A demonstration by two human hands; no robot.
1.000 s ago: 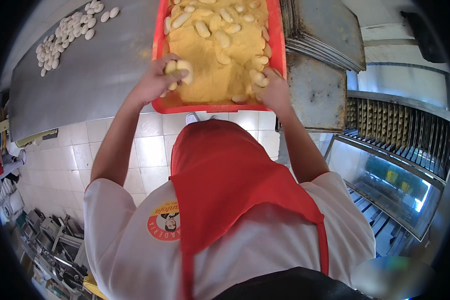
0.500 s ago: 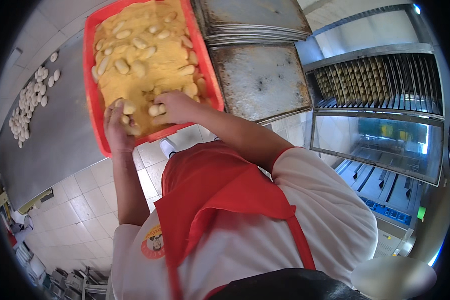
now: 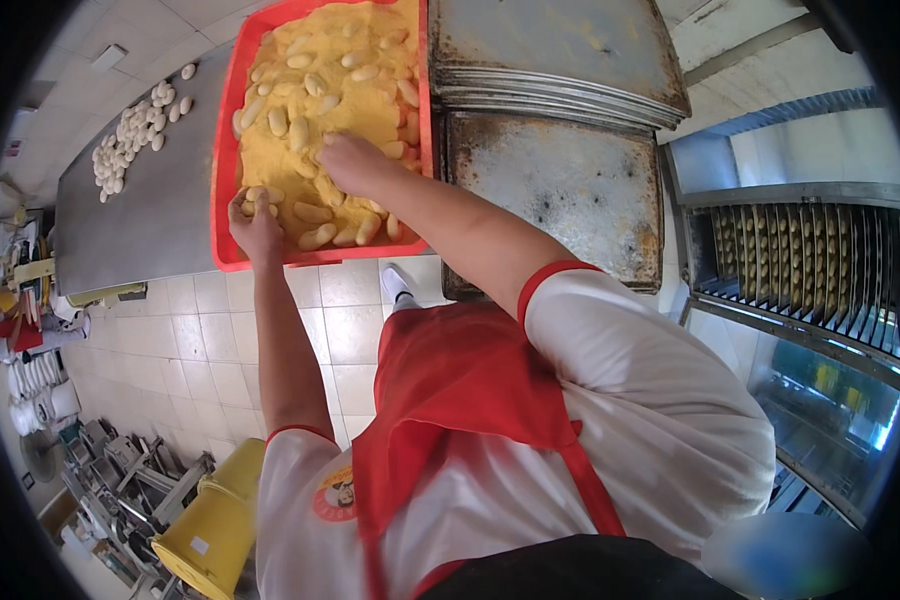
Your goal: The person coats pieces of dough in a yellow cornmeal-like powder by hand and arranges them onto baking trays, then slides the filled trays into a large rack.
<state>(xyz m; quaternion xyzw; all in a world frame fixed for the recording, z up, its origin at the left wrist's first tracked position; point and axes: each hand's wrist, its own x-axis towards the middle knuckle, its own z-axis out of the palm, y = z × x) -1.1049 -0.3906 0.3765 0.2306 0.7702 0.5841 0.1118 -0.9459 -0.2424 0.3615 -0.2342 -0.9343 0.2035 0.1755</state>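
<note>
A red plastic tub [image 3: 224,165] holds yellow crumbs [image 3: 370,112] with several pale oval dough pieces [image 3: 298,133] scattered in and on them. At the tub's near left corner, my left hand [image 3: 258,232] is closed around a few dough pieces [image 3: 261,196], which show at its fingertips. My right hand [image 3: 355,166] reaches in over the middle of the tub, low on the crumbs, with its fingers curled down. What they grip, if anything, is hidden beneath the hand. More coated dough pieces [image 3: 317,236] lie between my left hand and the near rim.
The tub rests on a grey metal table [image 3: 170,225], where a cluster of uncoated dough pieces [image 3: 130,140] lies at the left. Stained baking trays [image 3: 555,190] are stacked on the right. Beyond stands a rack of filled trays [image 3: 800,265]. A yellow bin [image 3: 205,525] is at lower left.
My right hand has moved away from the near rim, farther into the tub, and the dough pieces seen at its fingers no longer show. My left hand still holds dough pieces. The whole view has shifted.
</note>
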